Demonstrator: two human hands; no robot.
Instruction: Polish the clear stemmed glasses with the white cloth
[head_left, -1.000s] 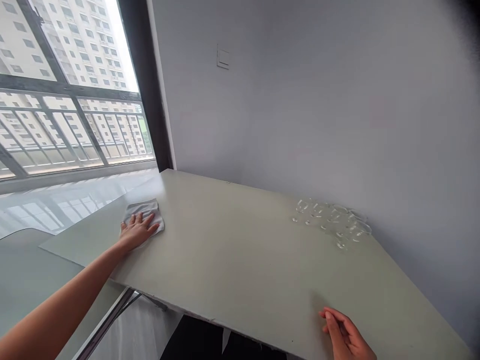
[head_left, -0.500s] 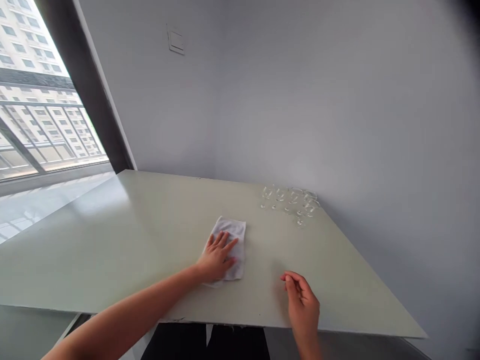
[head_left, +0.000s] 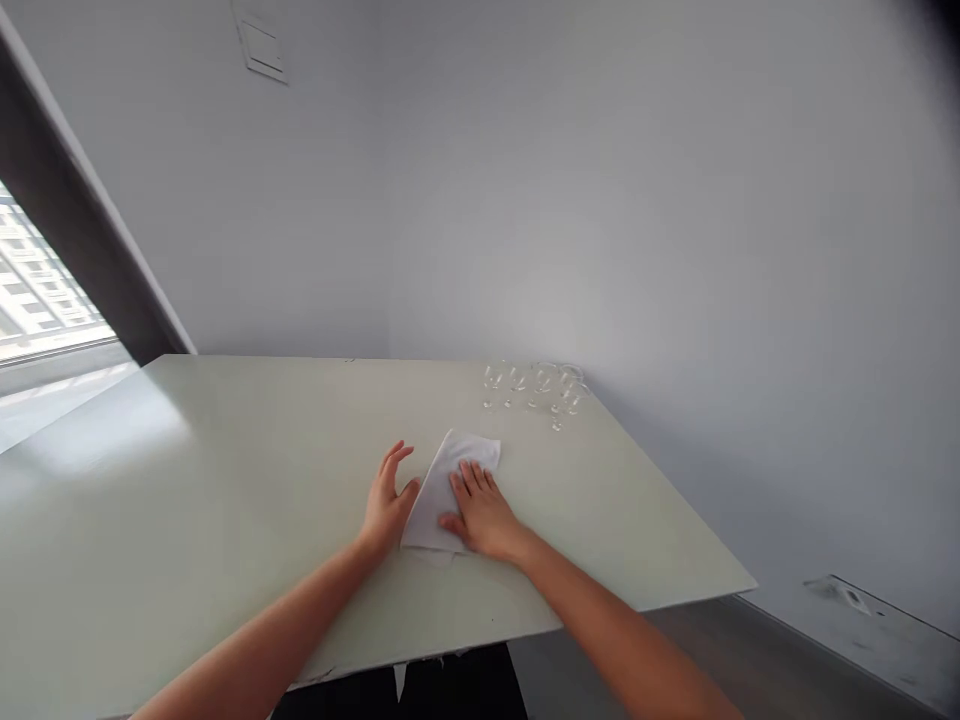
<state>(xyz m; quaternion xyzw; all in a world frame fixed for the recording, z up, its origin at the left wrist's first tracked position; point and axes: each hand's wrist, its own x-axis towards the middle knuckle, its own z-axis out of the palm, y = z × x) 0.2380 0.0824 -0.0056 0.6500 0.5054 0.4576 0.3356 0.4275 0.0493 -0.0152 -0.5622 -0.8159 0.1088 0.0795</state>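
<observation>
the cloth (head_left: pixel 435 503) is white, the tabletop (head_left: pixel 262 460) pale greenish, the small glasses (head_left: pixel 541 382) apparently colourless.

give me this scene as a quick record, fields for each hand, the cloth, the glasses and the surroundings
left hand: left hand open beside the cloth's left edge; contact unclear
right hand: right hand palm down on the cloth
cloth: white cloth, lying flat on the table
glasses: clear stemmed glasses, grouped near the table's far right corner
table: pale table, against the wall
wall: grey wall with a switch plate at upper left
</observation>
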